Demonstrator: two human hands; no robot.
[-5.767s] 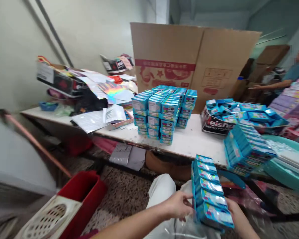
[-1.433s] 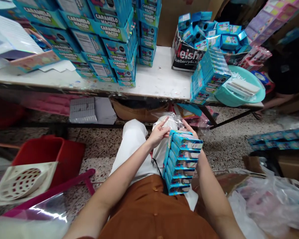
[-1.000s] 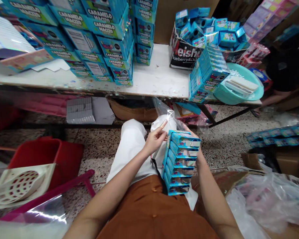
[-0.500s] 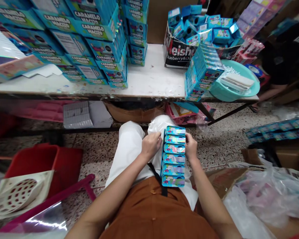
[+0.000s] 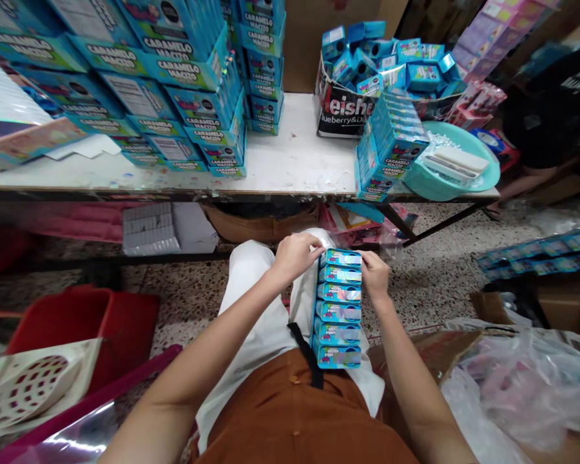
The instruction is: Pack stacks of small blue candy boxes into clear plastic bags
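Observation:
A pack of blue candy boxes (image 5: pixel 339 313), several in a single row, rests on my right thigh with its printed, shiny ends facing up. My left hand (image 5: pixel 294 258) is at the far left corner of the pack, thumb and fingers pinched together; what they pinch is too small to make out. My right hand (image 5: pixel 375 276) grips the far right edge of the pack with curled fingers. A glossy, clear patch like plastic film shows on the knee just beyond the pack.
Ahead stands a white table (image 5: pixel 297 158) with stacked blue candy displays (image 5: pixel 188 96), a black carton (image 5: pixel 342 109) of loose boxes and a turquoise basin (image 5: pixel 444 187). A red bin (image 5: pixel 130 328) is at left, plastic bags (image 5: pixel 526 380) at right. Another person stands at far right.
My left hand has moved up and right, from beside the pack to its far left corner. My right hand has shifted slightly, staying at the right edge.

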